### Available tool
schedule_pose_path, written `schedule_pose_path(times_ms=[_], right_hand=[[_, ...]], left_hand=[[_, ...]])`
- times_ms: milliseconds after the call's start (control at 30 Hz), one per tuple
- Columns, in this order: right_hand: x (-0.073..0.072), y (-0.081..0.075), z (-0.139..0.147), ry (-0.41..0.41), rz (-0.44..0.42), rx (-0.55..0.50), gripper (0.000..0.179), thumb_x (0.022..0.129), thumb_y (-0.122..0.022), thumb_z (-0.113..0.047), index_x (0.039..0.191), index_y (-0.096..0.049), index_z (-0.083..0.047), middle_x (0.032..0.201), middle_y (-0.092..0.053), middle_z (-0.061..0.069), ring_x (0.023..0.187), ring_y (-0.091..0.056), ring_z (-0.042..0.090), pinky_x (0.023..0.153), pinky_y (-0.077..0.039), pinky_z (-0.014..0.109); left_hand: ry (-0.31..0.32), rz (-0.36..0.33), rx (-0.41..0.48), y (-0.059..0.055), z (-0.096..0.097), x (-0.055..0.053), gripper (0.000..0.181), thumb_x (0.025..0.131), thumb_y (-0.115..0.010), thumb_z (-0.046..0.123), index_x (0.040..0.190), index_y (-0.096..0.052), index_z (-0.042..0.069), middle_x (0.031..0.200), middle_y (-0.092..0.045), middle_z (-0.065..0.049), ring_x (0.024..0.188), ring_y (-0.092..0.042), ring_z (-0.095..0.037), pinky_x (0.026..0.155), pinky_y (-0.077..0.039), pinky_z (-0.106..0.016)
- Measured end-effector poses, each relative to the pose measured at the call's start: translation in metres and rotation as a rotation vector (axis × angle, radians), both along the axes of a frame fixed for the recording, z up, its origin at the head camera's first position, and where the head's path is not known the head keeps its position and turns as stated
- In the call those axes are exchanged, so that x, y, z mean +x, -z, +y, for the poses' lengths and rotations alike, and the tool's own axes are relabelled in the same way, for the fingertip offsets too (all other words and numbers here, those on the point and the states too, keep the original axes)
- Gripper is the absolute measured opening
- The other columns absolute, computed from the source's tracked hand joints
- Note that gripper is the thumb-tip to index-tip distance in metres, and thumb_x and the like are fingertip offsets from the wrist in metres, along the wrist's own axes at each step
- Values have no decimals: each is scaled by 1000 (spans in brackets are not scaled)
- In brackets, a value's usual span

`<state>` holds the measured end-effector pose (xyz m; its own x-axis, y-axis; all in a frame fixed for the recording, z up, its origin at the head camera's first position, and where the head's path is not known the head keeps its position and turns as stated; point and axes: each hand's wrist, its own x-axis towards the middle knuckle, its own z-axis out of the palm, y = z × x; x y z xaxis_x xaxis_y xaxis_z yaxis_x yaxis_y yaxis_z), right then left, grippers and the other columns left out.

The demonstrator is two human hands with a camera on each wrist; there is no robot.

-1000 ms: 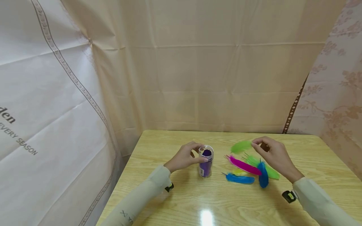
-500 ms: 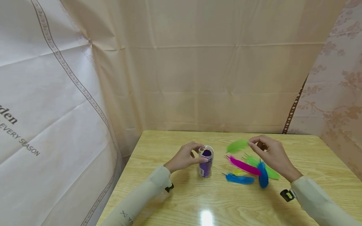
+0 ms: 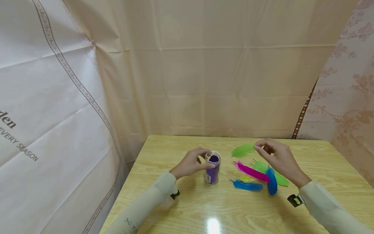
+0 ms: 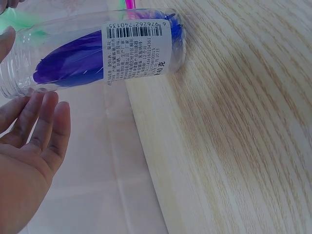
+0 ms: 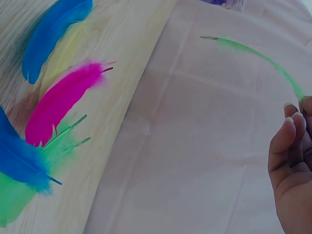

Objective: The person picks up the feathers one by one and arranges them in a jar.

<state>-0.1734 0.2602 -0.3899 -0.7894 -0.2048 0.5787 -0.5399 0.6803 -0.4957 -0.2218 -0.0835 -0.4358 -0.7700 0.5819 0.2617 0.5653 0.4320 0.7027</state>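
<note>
My left hand (image 3: 190,162) grips the upper part of a clear jar (image 4: 73,29), thumb on the near side and fingers behind. The jar stands upright and uncapped on the table; a purple-blue feather (image 4: 73,63) is inside, and a white barcode label (image 4: 139,51) is on its wall. Between thumb and fingertips, my right hand (image 3: 279,157) pinches one end of a light green feather (image 3: 243,150). Its bare quill points left toward the jar, apart from it. In the right wrist view the feather (image 5: 263,56) bends in an arc.
Right of the jar, loose feathers lie on the wooden table (image 3: 181,214): a magenta one (image 3: 252,171), a blue one (image 3: 248,185), another blue one (image 3: 272,182), green ones (image 3: 281,179) and a partly covered yellow one (image 3: 246,178). A beige cloth (image 3: 204,81) hangs behind.
My right hand has moved a little to the left with the green feather, bringing its quill closer to the jar. The left hand and jar stay put.
</note>
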Motion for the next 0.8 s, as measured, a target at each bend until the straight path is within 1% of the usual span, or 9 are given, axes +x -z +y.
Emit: schedule_pose_path(times_ms=[133,367,500,633,800], right_hand=[[0,-3,-2,-12,13,2,12,91,-67,-21,99,-65,-28,81,-59,-13,61,-49,7,51,-43,21],[1,-8,-7,-18,26,-5,12,91,-67,-22,100,-65,-30,81,-59,-13,61,-50,6,50,-43,21],[2,-13,-12,-20,18,-8,12,91,-67,-23,100,-64,-30,79,-60,-11,61,-51,7,50,-44,22],[3,-16,-15,-24,9,-9,12,91,-67,-24,100,-64,-31,78,-60,-11,61,-51,7,50,-44,22],[3,-20,-19,-46,13,-8,13,91,-67,-23,101,-64,-30,77,-59,-10,62,-52,6,50,-44,22]], left_hand=[[-2,3,1,1,0,-1,62,78,-70,55,131,-56,25,114,-59,7,98,-55,-6,72,-52,-23],[1,5,12,1,-1,0,63,78,-71,55,132,-56,24,113,-60,5,98,-55,-6,72,-52,-24],[-2,0,12,0,-1,1,63,78,-71,54,132,-56,24,112,-59,7,98,-54,-6,72,-52,-24],[-3,-10,11,-1,-1,2,63,78,-71,53,132,-55,25,114,-59,5,99,-54,-7,73,-52,-24],[-3,-16,6,0,-1,2,62,79,-71,53,132,-55,26,115,-59,6,99,-54,-7,73,-52,-24]])
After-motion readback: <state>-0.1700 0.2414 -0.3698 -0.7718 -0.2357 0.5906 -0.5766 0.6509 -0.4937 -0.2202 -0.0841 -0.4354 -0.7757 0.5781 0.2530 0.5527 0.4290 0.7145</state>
